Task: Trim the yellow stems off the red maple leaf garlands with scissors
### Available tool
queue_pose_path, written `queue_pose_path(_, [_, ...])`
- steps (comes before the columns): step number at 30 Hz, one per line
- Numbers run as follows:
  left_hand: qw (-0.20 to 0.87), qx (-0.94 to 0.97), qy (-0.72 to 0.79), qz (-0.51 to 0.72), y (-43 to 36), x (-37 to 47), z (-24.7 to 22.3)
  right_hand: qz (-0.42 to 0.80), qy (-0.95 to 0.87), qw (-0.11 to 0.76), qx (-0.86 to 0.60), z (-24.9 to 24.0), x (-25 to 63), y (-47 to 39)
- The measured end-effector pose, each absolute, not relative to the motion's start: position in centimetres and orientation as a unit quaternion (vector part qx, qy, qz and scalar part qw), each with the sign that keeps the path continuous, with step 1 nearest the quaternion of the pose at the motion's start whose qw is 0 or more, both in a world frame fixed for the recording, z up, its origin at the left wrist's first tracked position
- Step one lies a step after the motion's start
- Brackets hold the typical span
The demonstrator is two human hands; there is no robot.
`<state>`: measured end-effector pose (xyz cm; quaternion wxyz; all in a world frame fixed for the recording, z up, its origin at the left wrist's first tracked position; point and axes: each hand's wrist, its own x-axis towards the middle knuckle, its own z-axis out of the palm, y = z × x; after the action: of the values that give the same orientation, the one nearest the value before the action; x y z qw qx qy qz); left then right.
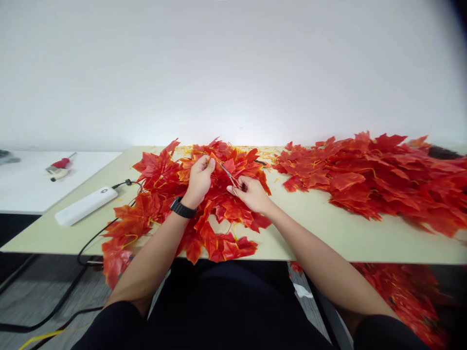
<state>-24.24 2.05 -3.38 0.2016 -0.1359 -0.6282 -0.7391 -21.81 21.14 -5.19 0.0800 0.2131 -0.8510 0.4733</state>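
Observation:
Red and orange artificial maple leaves (160,167) lie in a loose heap in front of me, with thin yellow strands among them. My left hand (201,176), with a black watch on the wrist, is closed over the heap, thumb and fingers pinching the edge of an orange leaf. Small metal scissors (229,175) are in my right hand (250,192), its fingers in the handles. The blades point up and left toward the leaf at my left fingertips. Whether the blades touch it is too small to tell.
A larger pile of red leaves (365,170) covers the table's right side. A white power bank (87,205) with a black cable lies left. Red and white items (60,167) rest on the white table (25,189). More leaves (404,291) are below the table at right.

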Motion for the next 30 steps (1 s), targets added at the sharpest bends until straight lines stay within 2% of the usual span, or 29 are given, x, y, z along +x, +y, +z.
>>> queue_pose_path(10, [0.206,-0.127,-0.637,-0.732,2.09,-24.27,-3.43,0.453,-0.851,0.109,0.244,-5.42,-22.27,21.41])
queue_pose_path(30, [0.223,-0.083,-0.646,-0.725,2.69,-24.03,-3.35,0.455,-0.852,0.106,0.237,-6.0,-22.33,20.62])
